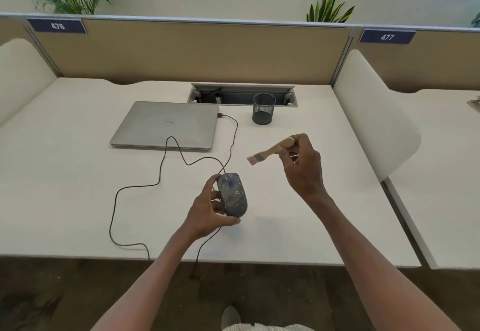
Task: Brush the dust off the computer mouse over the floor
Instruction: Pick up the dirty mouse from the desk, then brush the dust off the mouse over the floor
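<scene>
**Desk:** What do you have in the centre of the frame?

**Operator:** I see the left hand [207,208] gripping the computer mouse [232,194], fingers curled round its side and thumb under its tail, held just above the white table [78,174]. Pale dust mottles the dark shell. To the right and a little higher, the right hand [302,167] pinches the wooden handle of a small brush [271,150], bristles pointing left toward the mouse but apart from it.

**Desk:** Is it over the floor yet?

**Operator:** Not by my reading. The mouse hangs above the table, and the floor [285,291] shows only along the bottom of the frame. I would draw the mouse back past the near edge, minding its cable [166,154], which loops across the table to the laptop [166,125], then tilt the shell down and stroke away from the body with light, short passes.

**Desk:** Any writing?

**Operator:** "DELL" sits on the closed laptop lid, upside down to me. Blue partition tags read "476" [57,26] at upper left and "477" [387,37] at upper right.
</scene>
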Demonstrator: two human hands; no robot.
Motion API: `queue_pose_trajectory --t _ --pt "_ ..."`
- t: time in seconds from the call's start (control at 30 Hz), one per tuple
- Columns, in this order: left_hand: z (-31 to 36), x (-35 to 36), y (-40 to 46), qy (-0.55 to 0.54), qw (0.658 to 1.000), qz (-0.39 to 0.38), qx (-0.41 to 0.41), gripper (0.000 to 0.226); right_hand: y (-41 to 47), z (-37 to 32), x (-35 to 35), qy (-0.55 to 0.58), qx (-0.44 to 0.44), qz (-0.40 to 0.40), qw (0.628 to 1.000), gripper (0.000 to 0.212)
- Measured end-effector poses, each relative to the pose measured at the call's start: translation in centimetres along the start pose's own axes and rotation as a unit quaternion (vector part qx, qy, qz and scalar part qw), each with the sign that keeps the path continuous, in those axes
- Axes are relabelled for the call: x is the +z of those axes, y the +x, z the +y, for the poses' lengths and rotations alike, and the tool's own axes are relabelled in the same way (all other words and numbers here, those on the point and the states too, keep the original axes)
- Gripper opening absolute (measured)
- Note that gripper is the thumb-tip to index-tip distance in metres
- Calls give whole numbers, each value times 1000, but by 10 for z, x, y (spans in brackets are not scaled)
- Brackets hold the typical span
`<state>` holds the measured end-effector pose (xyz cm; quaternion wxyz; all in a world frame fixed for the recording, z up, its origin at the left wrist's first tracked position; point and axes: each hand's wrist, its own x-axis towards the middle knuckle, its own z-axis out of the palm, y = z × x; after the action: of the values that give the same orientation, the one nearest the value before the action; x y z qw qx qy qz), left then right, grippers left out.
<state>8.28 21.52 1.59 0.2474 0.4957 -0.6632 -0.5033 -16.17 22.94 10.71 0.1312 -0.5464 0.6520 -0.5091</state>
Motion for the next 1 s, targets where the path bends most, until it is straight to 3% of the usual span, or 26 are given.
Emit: queue_pose_trajectory --t 0.5,1.0 --pt "30 16 -142 5 1000 3 10 117 -98 -55 -56 15 -56 3 998 13" --pt "-10 1 -254 20 1000 -22 -3 128 -204 -101 -60 39 -11 -46 998 9"
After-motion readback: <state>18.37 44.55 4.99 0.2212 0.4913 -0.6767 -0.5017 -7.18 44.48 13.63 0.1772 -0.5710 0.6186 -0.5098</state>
